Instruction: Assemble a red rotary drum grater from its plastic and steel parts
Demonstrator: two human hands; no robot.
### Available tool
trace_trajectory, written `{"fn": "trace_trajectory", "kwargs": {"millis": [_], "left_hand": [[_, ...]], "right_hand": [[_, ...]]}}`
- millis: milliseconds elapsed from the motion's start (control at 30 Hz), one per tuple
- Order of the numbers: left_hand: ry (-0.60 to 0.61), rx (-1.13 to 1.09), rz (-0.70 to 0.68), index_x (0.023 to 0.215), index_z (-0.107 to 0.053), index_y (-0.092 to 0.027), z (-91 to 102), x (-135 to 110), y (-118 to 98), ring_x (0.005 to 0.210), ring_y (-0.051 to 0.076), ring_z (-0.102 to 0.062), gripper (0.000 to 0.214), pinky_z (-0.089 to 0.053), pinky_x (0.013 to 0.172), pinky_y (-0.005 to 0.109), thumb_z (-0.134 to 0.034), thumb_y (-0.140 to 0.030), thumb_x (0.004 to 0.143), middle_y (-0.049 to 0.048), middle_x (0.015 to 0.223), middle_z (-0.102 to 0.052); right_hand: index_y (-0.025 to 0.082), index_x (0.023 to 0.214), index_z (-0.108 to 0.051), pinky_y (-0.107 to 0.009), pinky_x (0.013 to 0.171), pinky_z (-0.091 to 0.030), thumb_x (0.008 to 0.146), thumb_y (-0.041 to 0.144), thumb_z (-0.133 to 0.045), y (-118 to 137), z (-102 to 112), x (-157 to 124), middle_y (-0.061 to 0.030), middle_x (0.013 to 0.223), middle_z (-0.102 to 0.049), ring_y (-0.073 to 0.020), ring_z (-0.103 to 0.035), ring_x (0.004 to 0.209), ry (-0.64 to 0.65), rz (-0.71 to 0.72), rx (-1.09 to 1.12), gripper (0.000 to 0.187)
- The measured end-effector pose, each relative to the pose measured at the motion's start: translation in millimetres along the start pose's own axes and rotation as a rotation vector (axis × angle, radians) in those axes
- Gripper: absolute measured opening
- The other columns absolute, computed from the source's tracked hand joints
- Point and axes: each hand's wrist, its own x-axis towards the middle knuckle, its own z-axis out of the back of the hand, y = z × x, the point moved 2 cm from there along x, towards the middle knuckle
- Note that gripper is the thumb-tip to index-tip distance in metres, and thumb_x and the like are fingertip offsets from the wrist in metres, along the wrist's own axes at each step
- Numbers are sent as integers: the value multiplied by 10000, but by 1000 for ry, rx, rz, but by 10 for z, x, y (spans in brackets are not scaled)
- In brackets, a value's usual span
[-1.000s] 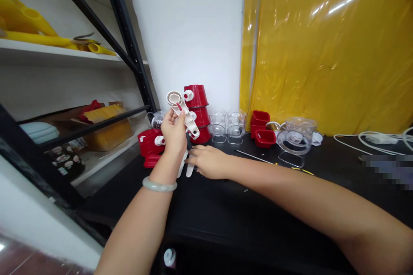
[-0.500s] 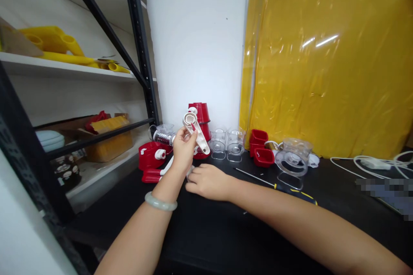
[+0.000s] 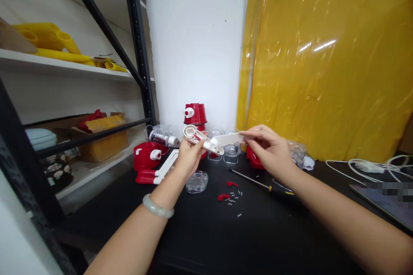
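My left hand (image 3: 188, 157) grips a white plastic crank handle (image 3: 211, 148) with a round socket at one end and a small red piece inside. Between the thumb and fingers of my right hand (image 3: 271, 149) is a flat white plastic strip (image 3: 228, 139). Its far end meets the crank handle's lower end; whether the two are joined I cannot tell. Below them on the black table lie two small red levers (image 3: 223, 197), several loose screws (image 3: 232, 200) and a clear plastic part (image 3: 196, 181).
A screwdriver (image 3: 250, 179) lies under my right hand. To the left are a red housing (image 3: 146, 157), red-gripped white handles (image 3: 149, 177) and a grater drum (image 3: 159, 137). Stacked red housings (image 3: 195, 114) stand by the wall. White cables (image 3: 371, 164) and a tablet-like device (image 3: 380, 202) lie right.
My right hand has risen from the table and moved right, now with the white strip in it. The crank handle has tilted flatter. The screws, red levers and clear part have come into view.
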Motion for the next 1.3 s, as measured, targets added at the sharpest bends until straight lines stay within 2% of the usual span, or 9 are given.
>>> {"fn": "trace_trajectory", "kwargs": {"millis": [200,333,467,600,700,767,967,1100,1300], "left_hand": [[218,2,201,1065,-592,-199,-183,-289,132,953,187,-681,456,-539,900,371,-821,-161,673,39,1005,-705],[229,40,159,999,-605,-178,-235,-382,168,939,187,-687,441,-529,930,378,-850,-153,633,32,959,-707],[210,99,72,1092,-575,-199,-236,-401,190,1066,230,-658,528,-516,963,411,-847,-176,639,49,1059,-699],[224,127,21,1160,-548,-227,-246,-426,187,1123,243,-636,553,-530,937,397,-824,-209,681,78,1186,-673],[229,137,37,1098,-598,-215,-248,-436,186,1088,237,-649,472,-541,909,377,-823,-226,683,70,1128,-692],[243,173,44,1036,-640,-195,-238,-430,198,1048,233,-659,391,-543,901,376,-818,-239,690,69,1085,-699],[297,347,-49,996,-653,-184,-214,-412,214,987,235,-673,302,-542,880,380,-781,-272,737,83,1052,-710],[382,505,-167,966,-579,-201,-290,-482,137,939,218,-674,309,-523,876,362,-776,-231,729,63,992,-706],[441,557,-250,939,-537,-209,-354,-577,108,777,187,-644,378,-512,737,308,-804,-228,673,15,844,-648]], "right_hand": [[203,1174,-688,-336,782,-579,751,368,-751,-253,-53,-20,-44,846,-741,-143,-693,734,25,-490,428,459],[180,1122,-694,-309,777,-575,685,385,-804,-414,-121,-134,-52,862,-751,-127,-695,716,13,-617,576,495],[152,1095,-693,-329,761,-571,698,427,-788,-489,-187,-227,-47,780,-737,-149,-694,707,102,-639,556,492],[180,1048,-709,-366,797,-542,776,433,-715,-460,-176,-260,-49,861,-714,-169,-666,783,243,-464,329,371],[212,1016,-725,-375,850,-490,813,366,-695,-429,-119,-255,-54,932,-657,-183,-616,899,282,-226,61,257],[217,1022,-722,-365,829,-476,829,350,-684,-443,-99,-261,-58,932,-636,-187,-594,912,324,-151,-39,238],[211,1093,-674,-358,782,-505,823,359,-693,-424,-82,-262,-82,1028,-630,-204,-595,961,391,-84,-89,309],[233,1261,-585,-418,927,-499,864,354,-651,-151,-16,-207,-100,1158,-625,-218,-593,1091,280,39,-99,420],[284,1281,-601,-419,984,-502,860,324,-668,199,-33,-201,-66,1233,-671,-224,-622,1140,346,196,-79,428]]}}
